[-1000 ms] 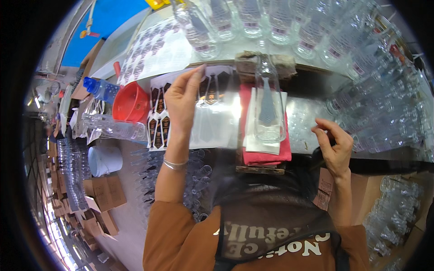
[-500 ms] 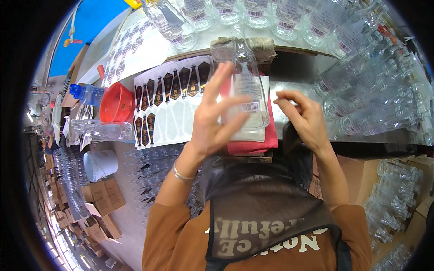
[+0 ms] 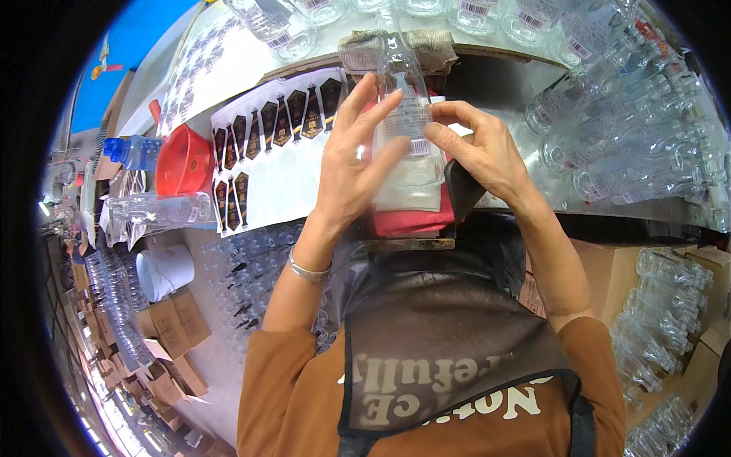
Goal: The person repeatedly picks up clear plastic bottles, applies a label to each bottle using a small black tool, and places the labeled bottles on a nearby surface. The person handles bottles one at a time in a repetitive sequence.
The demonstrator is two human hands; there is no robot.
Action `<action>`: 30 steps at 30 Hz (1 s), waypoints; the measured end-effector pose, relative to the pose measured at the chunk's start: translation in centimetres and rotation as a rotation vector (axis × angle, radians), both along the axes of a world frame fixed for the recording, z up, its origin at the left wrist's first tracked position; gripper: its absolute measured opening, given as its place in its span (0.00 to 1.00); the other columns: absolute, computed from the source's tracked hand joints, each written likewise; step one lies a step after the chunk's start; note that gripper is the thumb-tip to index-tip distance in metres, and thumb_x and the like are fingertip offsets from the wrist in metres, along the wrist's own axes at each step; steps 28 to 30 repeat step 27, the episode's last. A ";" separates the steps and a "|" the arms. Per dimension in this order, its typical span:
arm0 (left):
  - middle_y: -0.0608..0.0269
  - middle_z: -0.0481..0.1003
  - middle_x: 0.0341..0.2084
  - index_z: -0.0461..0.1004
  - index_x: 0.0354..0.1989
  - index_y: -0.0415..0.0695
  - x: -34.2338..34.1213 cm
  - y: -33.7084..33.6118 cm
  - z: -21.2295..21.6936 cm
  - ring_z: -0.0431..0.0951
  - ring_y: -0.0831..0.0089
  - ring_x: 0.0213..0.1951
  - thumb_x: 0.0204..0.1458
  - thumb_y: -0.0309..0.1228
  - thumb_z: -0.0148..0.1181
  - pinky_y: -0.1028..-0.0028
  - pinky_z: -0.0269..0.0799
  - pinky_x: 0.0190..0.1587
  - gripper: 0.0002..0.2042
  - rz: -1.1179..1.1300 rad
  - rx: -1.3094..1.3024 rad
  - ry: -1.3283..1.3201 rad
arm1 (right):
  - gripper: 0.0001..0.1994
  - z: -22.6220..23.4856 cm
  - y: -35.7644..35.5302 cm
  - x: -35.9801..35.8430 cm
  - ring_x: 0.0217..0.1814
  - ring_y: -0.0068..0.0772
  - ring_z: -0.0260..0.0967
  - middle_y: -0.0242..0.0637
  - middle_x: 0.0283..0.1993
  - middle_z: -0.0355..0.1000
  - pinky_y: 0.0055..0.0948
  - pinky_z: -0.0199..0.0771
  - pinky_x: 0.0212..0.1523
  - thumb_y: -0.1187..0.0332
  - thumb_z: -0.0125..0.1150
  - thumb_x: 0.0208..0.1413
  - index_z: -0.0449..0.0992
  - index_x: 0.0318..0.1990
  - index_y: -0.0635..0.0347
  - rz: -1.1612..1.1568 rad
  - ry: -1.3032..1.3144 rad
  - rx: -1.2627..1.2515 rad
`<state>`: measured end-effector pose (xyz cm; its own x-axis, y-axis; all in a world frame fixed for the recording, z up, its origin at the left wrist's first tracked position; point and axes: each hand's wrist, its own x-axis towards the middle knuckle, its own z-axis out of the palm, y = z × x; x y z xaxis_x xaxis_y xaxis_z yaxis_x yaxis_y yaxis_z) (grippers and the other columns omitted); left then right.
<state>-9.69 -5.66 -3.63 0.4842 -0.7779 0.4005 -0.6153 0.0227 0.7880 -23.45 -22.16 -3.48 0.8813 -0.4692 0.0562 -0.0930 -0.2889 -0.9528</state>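
Note:
A clear glass bottle [image 3: 407, 107] with a printed back panel lies before me, neck away, on a white and red cloth pad [image 3: 415, 222]. Its neck rests on a folded grey cloth [image 3: 358, 52]. My left hand [image 3: 352, 156] is over the bottle's left side with fingers spread, its thumb blurred; contact is unclear. Beside the bottle's right edge, my right hand [image 3: 491, 156] has thumb and forefinger curved close together. A dark flat piece [image 3: 463, 190] shows under that hand, apparently held; its kind is unclear. Left of the bottle lies a sheet of black tie-shaped labels [image 3: 280, 122], partly peeled off.
Several labelled bottles [image 3: 525, 23] stand along the far shelf, and more lie stacked on the right [image 3: 632, 167]. At left are a red plastic scoop [image 3: 185, 164], a blue-capped bottle [image 3: 137, 154] and a lying glass bottle [image 3: 160, 209]. A white bucket [image 3: 165, 273] stands below.
My right hand has moved left and away from me, up to the bottle's edge, with the dark piece following. My left hand stays spread over the bottle. The whole view has shifted slightly.

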 end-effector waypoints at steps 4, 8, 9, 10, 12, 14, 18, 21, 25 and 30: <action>0.45 0.59 0.69 0.73 0.63 0.48 -0.5 -0.1 -0.2 0.64 0.53 0.67 0.52 0.27 0.67 0.60 0.63 0.66 0.27 0.018 -0.014 -0.003 | 0.23 -0.2 0.0 0.2 0.40 0.32 0.75 0.44 0.40 0.79 0.31 0.74 0.46 0.54 0.67 0.55 0.78 0.47 0.68 -0.016 -0.017 0.003; 0.45 0.60 0.68 0.73 0.63 0.49 -0.7 -0.2 0.0 0.65 0.53 0.67 0.52 0.27 0.67 0.60 0.64 0.66 0.27 0.030 -0.003 -0.033 | 0.23 -0.6 -0.1 0.2 0.41 0.32 0.75 0.45 0.40 0.79 0.31 0.74 0.46 0.54 0.67 0.55 0.79 0.48 0.68 -0.013 -0.048 0.015; 0.45 0.60 0.68 0.73 0.62 0.49 -0.7 -0.2 0.0 0.65 0.53 0.67 0.52 0.27 0.67 0.60 0.64 0.66 0.26 0.032 -0.004 -0.033 | 0.24 -0.6 -0.1 0.2 0.41 0.32 0.75 0.45 0.40 0.79 0.31 0.75 0.45 0.54 0.67 0.55 0.79 0.48 0.68 -0.014 -0.037 0.020; 0.45 0.60 0.68 0.73 0.62 0.49 -0.6 -0.2 -0.1 0.66 0.53 0.66 0.52 0.27 0.67 0.60 0.63 0.66 0.26 0.034 -0.005 -0.035 | 0.24 -0.5 0.0 0.2 0.41 0.32 0.75 0.45 0.40 0.79 0.31 0.75 0.45 0.54 0.67 0.55 0.79 0.48 0.68 -0.015 -0.026 0.025; 0.46 0.61 0.68 0.73 0.62 0.49 -0.5 -0.3 -0.1 0.66 0.53 0.66 0.52 0.28 0.67 0.60 0.64 0.66 0.26 0.035 -0.004 -0.045 | 0.24 -0.3 0.0 0.2 0.41 0.32 0.75 0.45 0.40 0.79 0.31 0.75 0.45 0.54 0.68 0.55 0.79 0.48 0.68 -0.017 -0.015 0.025; 0.46 0.61 0.67 0.73 0.62 0.49 -0.6 -0.3 0.0 0.66 0.54 0.66 0.52 0.28 0.67 0.60 0.64 0.66 0.26 0.038 -0.001 -0.051 | 0.24 -0.2 -0.1 0.2 0.40 0.32 0.75 0.45 0.40 0.79 0.31 0.75 0.45 0.54 0.68 0.55 0.79 0.48 0.68 -0.019 -0.014 0.014; 0.46 0.61 0.67 0.73 0.62 0.49 -0.8 -0.4 0.0 0.66 0.54 0.66 0.52 0.28 0.67 0.60 0.64 0.66 0.26 0.044 -0.003 -0.045 | 0.24 -0.1 -0.2 0.1 0.38 0.27 0.74 0.42 0.42 0.78 0.28 0.74 0.43 0.55 0.67 0.56 0.77 0.50 0.68 0.000 0.012 0.013; 0.46 0.62 0.67 0.73 0.62 0.48 -0.8 -0.4 0.0 0.67 0.53 0.66 0.52 0.28 0.67 0.60 0.64 0.66 0.26 0.046 -0.010 -0.046 | 0.23 0.3 -0.3 0.0 0.36 0.19 0.73 0.36 0.47 0.76 0.22 0.74 0.39 0.59 0.66 0.60 0.75 0.55 0.69 0.035 0.073 0.004; 0.46 0.62 0.67 0.73 0.62 0.48 -0.7 -0.5 -0.1 0.67 0.53 0.66 0.53 0.28 0.67 0.60 0.65 0.65 0.25 0.047 -0.007 -0.071 | 0.24 0.1 -0.6 0.1 0.35 0.20 0.73 0.37 0.47 0.76 0.22 0.74 0.39 0.58 0.66 0.59 0.75 0.55 0.69 0.043 0.080 0.019; 0.47 0.61 0.67 0.73 0.62 0.48 -0.7 -0.5 -0.2 0.66 0.53 0.66 0.53 0.28 0.66 0.60 0.64 0.65 0.25 0.046 -0.005 -0.070 | 0.24 0.1 -0.6 0.1 0.35 0.20 0.73 0.37 0.47 0.76 0.22 0.74 0.39 0.58 0.66 0.59 0.75 0.55 0.69 0.045 0.082 0.025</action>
